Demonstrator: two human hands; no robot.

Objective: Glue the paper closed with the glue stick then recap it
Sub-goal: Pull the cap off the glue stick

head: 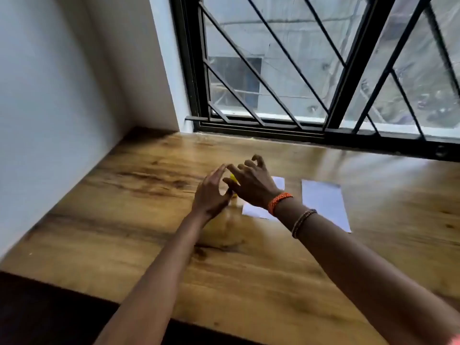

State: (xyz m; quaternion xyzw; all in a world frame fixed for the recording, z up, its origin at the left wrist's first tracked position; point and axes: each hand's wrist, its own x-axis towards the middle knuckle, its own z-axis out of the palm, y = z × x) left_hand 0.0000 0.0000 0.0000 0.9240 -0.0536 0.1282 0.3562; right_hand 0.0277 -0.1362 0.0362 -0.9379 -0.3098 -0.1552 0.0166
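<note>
A yellow glue stick (233,178) stands between my two hands over the wooden table (139,185); only a small yellow part of it shows. My right hand (254,186) reaches across from the right, its thumb and forefinger closed around the stick and the other fingers curled. My left hand (211,192) is cupped against the stick's left side with straight fingers apart, fingertips touching my right forefinger. One white paper (254,212) lies under my right wrist. A second white paper (323,202) lies flat to the right. The stick's cap is hidden.
A white wall (62,95) closes off the table on the left. A black barred window (298,70) runs along the far edge. The table's near edge (124,298) drops to a dark floor. Orange and beaded bands circle my right wrist.
</note>
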